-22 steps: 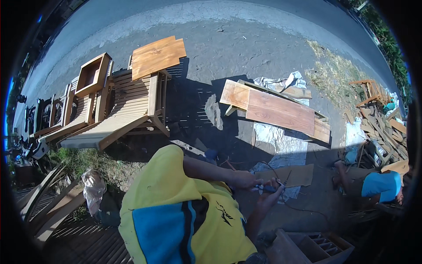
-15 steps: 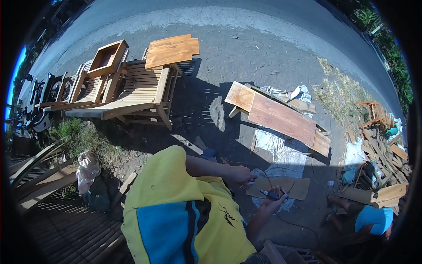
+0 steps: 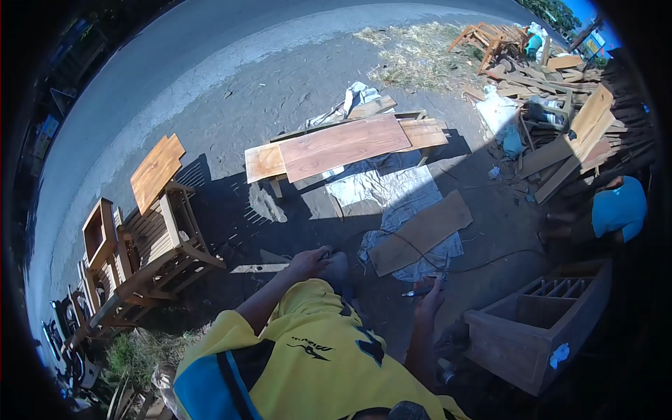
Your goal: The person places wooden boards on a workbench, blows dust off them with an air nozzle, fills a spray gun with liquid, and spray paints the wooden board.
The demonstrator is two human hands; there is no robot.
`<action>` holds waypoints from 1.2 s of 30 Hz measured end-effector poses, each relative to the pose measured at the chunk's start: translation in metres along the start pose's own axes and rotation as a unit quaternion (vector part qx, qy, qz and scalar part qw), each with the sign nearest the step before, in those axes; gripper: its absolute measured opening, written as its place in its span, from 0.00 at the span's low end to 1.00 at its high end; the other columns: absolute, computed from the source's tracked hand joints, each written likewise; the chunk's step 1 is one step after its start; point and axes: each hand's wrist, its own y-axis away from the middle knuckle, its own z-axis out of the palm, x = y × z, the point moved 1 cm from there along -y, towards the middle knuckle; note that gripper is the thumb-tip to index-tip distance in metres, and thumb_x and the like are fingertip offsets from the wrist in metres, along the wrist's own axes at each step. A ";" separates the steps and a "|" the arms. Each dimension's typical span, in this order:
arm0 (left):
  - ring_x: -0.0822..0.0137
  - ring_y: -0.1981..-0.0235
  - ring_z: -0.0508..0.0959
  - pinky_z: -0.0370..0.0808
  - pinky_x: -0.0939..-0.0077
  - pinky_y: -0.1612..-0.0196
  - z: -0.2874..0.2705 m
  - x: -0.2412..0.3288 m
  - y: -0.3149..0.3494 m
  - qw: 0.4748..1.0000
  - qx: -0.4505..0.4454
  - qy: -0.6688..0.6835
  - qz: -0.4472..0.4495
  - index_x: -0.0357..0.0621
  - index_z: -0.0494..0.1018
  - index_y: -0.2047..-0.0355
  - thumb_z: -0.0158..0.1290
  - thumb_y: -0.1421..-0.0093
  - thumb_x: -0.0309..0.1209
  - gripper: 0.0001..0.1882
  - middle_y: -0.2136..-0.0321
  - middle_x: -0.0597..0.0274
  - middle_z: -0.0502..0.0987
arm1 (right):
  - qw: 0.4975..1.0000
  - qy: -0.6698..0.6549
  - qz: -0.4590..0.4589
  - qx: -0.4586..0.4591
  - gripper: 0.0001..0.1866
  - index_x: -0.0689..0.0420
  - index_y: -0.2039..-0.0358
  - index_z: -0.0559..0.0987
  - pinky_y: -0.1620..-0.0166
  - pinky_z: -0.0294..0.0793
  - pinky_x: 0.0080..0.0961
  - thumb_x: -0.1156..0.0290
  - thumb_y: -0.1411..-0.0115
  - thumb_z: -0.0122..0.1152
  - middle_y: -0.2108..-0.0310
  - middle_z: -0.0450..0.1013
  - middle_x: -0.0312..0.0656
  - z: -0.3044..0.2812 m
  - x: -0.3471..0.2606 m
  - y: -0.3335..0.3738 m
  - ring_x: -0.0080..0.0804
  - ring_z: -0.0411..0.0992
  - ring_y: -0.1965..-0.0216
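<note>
My left hand is closed in front of my left side, near my knee. Whatever its fingers hold is too dark to make out. In front of my right side, my right hand grips a small blue-and-dark-handled tool. A thin pointed part stands up by its fingers, and a pale tip shows at the other side; its exact kind is unclear. A thin dark cable crosses the ground beyond this hand and passes over a brown flat board lying on a pale crumpled sheet.
A low bench bears a reddish-brown plank. Slatted wooden furniture stands left with a cut panel and an open drawer box. At right are a wooden cabinet, a scrap-wood pile and a person in blue.
My view has turned to the right, so the bench and cabinet sit more centrally. My left hand has drawn away from my right hand toward my left knee. The tool stays in my right hand.
</note>
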 end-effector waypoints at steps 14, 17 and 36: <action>0.47 0.77 0.78 0.66 0.51 0.72 0.040 0.125 -0.262 0.947 -0.193 -0.105 0.236 0.51 0.71 0.48 0.46 0.23 0.43 0.13 0.79 0.48 0.75 | 0.915 -0.127 -0.041 0.381 0.18 0.61 0.52 0.79 0.67 0.84 0.26 0.57 0.26 0.57 0.64 0.80 0.42 -0.091 0.056 0.050 0.28 0.81 0.69; 0.60 0.81 0.69 0.63 0.60 0.74 0.060 0.177 -0.313 0.914 -0.258 -0.120 0.289 0.49 0.73 0.50 0.46 0.23 0.44 0.14 0.81 0.52 0.70 | 0.852 -0.185 -0.041 0.488 0.18 0.60 0.58 0.79 0.68 0.82 0.30 0.56 0.28 0.58 0.66 0.79 0.41 -0.120 0.097 0.072 0.30 0.81 0.70; 0.55 0.65 0.76 0.73 0.56 0.59 0.310 0.304 -0.222 0.848 -0.342 -0.321 0.245 0.39 0.72 0.50 0.45 0.23 0.38 0.14 0.63 0.46 0.78 | 0.664 -0.336 0.167 0.647 0.21 0.57 0.69 0.85 0.62 0.79 0.34 0.51 0.35 0.56 0.75 0.82 0.39 -0.546 0.376 -0.070 0.30 0.83 0.72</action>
